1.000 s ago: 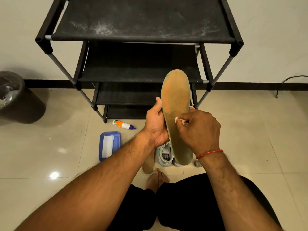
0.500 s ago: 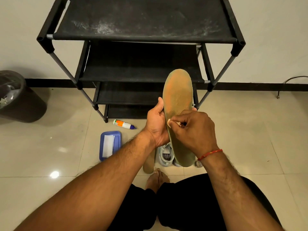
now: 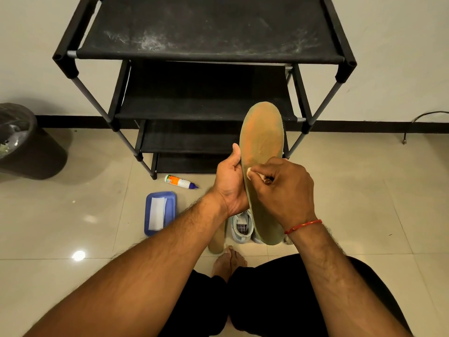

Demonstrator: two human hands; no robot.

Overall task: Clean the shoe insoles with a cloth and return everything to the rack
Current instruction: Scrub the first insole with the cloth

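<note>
- The black shoe rack (image 3: 204,42) stands against the wall, its dusty top shelf cut off at the upper edge of the view; its place in the view matches a second ago.
- A dark bin (image 3: 23,144) sits at the left, partly cut off.
- The insole (image 3: 261,142), tan with an orange-worn patch, is held upright in front of the rack; its heel end hides part of the pale shoes (image 3: 240,227) on the floor.
- The left hand (image 3: 230,178) grips the insole's left edge, as before.
- The right hand (image 3: 286,188) pinches a small white cloth (image 3: 252,172) against the insole; it has slid leftward across the surface since a second ago.
- The blue tray (image 3: 170,203) holds a white sheet.
- The glue bottle (image 3: 178,181) lies near the rack's foot; its label is too small to read.
</note>
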